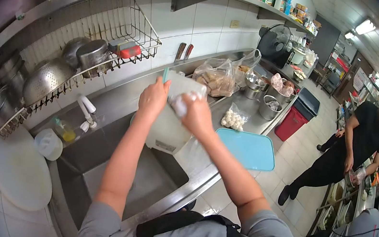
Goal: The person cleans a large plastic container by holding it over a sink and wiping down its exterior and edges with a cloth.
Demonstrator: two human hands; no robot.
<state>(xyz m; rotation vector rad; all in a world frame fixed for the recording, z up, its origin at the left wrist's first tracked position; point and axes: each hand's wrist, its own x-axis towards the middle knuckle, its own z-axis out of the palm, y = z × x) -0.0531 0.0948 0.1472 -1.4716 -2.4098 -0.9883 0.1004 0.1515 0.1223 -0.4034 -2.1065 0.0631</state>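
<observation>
Over the sink (pixel 94 175), my left hand (pixel 154 96) grips the upper left edge of a whitish plastic container (pixel 166 127). A turquoise strip shows above these fingers, and a small printed label sits low on the container. My right hand (pixel 195 114) is closed and blurred by motion against the container's upper right part. It holds a whitish, soft-looking thing (pixel 180 106), too smeared to name surely. To the right, a turquoise lid or tray (pixel 245 149) lies flat at the counter's edge. Beside it rests a plastic bag of small white balls (pixel 234 119).
A white faucet (pixel 87 113) and a bottle of yellow liquid (pixel 64 131) stand behind the sink. Above hangs a wire rack (pixel 137 21) with metal pots. Bagged food (pixel 216 76) and metal bowls (pixel 254 82) crowd the counter. A co-worker (pixel 359 137) stands across the aisle.
</observation>
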